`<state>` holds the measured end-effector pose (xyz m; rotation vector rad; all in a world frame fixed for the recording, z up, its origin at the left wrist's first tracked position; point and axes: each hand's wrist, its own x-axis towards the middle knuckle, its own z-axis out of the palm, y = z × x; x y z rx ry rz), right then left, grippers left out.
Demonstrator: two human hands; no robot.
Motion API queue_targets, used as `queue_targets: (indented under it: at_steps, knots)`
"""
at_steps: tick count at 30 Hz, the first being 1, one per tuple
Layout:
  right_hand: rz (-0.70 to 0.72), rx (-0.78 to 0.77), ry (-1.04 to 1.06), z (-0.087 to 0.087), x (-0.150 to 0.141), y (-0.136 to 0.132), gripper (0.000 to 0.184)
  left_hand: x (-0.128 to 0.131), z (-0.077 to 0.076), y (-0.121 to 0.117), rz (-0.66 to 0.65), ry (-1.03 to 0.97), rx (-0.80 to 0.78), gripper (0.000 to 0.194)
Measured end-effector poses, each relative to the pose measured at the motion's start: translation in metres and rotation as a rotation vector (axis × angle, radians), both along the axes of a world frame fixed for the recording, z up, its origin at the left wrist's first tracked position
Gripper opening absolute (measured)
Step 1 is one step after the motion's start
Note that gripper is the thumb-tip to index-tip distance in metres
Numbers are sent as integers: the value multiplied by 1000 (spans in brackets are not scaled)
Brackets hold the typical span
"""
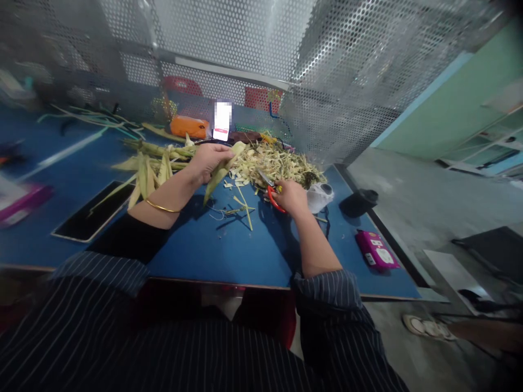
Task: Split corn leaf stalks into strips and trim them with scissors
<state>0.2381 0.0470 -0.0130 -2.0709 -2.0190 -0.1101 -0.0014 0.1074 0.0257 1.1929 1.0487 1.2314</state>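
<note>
My left hand is closed on a pale green corn husk, whose long end hangs down over the blue table. My right hand grips red-handled scissors, their blades pointing up and left toward a heap of cut husk pieces. The scissors and the held husk are apart. Left of my left hand lie uncut husks and stalks. A small bundle of thin strips tied with thread rests on the table between my hands.
A lit phone stands behind the husks, beside an orange packet. Near my right wrist are a white-wrapped roll, a black cylinder and a purple packet. A perforated metal screen rises behind the table. Another person's foot shows at right.
</note>
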Motion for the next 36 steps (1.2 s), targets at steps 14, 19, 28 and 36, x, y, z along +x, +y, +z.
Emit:
queue_targets:
  at_steps: [14,19,28,36]
  knots:
    - [468,-31,1162,24,-65,-34,38,-6,17,-55,-8,-227,-28,8]
    - [409,-191,1399,18,-102,-52,32,0,10,-63,108,-316,-69,11]
    - [312,127,1050,11,-62,-34,23,-13,4,-54,31,-274,-42,21]
    - [319,10,1044,20,-31,-30,20,-19,-1,-56,-48,28,92,15]
